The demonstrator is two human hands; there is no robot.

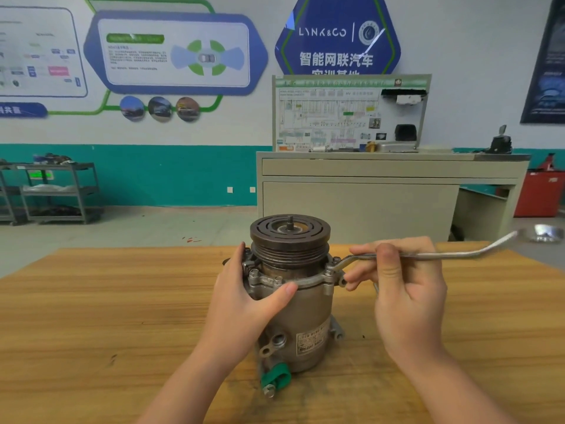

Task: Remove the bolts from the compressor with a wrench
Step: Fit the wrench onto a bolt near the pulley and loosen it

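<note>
Fingers pinching wrench, wooden table, workshop

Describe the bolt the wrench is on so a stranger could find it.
Start at the compressor standing upright on the wooden table. Below its grooved pulley several bolts ring the flange. The bolt on the right side is the only one with the wrench head on it.

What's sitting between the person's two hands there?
In the head view, the compressor stands between the left hand and right hand, which holds the wrench.
</note>
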